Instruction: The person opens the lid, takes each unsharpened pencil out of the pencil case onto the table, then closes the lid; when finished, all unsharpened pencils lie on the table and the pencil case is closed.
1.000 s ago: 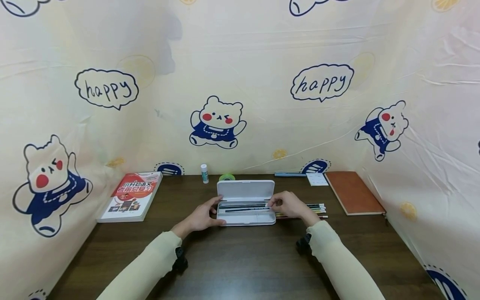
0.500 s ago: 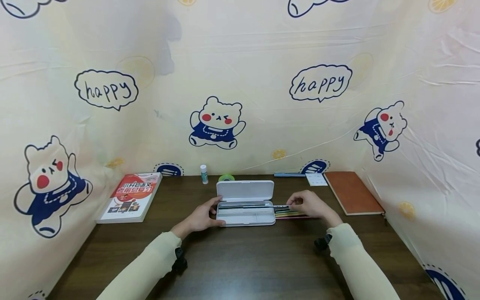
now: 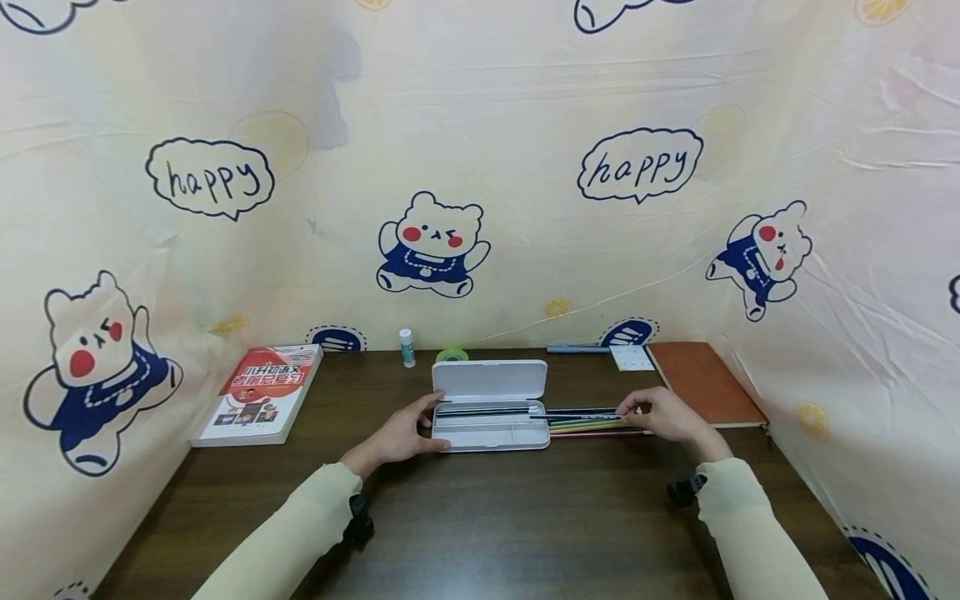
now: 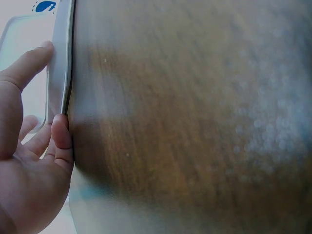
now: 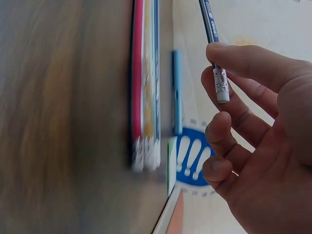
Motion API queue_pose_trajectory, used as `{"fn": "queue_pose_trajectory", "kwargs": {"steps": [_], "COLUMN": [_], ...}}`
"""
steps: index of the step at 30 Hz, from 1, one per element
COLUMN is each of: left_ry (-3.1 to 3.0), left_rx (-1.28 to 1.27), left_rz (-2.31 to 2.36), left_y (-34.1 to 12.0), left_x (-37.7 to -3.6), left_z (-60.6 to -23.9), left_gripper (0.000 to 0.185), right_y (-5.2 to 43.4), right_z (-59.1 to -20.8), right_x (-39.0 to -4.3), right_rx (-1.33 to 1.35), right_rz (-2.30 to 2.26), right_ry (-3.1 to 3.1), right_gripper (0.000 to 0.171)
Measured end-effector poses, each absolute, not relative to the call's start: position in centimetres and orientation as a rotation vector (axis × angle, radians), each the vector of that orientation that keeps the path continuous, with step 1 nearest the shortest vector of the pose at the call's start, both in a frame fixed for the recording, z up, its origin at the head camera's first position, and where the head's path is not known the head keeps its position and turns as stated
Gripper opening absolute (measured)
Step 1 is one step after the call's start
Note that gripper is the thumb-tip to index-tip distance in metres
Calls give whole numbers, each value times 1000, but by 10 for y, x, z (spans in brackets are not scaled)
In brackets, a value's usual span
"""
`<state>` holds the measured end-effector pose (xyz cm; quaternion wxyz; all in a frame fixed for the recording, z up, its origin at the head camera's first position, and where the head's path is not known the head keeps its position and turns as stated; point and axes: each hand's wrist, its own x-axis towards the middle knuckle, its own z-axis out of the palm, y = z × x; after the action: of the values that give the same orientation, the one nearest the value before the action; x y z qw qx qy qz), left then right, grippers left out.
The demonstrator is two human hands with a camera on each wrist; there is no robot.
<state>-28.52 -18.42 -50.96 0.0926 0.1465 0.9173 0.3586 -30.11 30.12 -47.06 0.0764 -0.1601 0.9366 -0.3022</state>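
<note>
A white pencil case (image 3: 491,379) lies open mid-table, with dark pencils in its tray. My left hand (image 3: 423,425) grips its left end, thumb at the front edge and fingers along the rim; the left wrist view shows the left hand (image 4: 48,92) on the case's edge (image 4: 62,58). My right hand (image 3: 636,414) pinches the eraser end of a dark blue pencil (image 3: 577,412), whose tip still reaches the case's right end. In the right wrist view the right hand (image 5: 217,68) holds that pencil (image 5: 210,27) above a row of coloured pencils (image 5: 145,87). These coloured pencils (image 3: 588,427) lie right of the case.
A red book (image 3: 258,392) lies at the left and a brown notebook (image 3: 705,383) at the right. A glue bottle (image 3: 407,347), a green tape roll (image 3: 452,355), a blue pen (image 3: 577,348) and a note pad (image 3: 632,358) stand along the back. Printed cloth walls enclose the desk.
My right hand has moved to the right, drawing the dark blue pencil out of the case over the coloured pencils. My left hand has stayed on the case.
</note>
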Motion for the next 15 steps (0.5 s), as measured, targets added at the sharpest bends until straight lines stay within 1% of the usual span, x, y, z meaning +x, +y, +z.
{"fn": "queue_pose_trajectory", "kwargs": {"steps": [3,12,15], "left_ry": [2723,2732,2731], "left_rx": [432,437,434], "left_rz": [1065,1053,1053], "left_y": [-184,-184,-184], "left_x": [-285,-285,-285], "left_z": [-510,-509,-509], "left_gripper": [95,94,94], "right_y": [312,336,338], "right_z": [-475,-485,-488], "right_x": [-299,-292,-290], "right_rx": [-416,-456,-411], "right_rz": [-926,-910,-894], "right_ry": [2790,2789,2770], "right_gripper": [5,4,4]}}
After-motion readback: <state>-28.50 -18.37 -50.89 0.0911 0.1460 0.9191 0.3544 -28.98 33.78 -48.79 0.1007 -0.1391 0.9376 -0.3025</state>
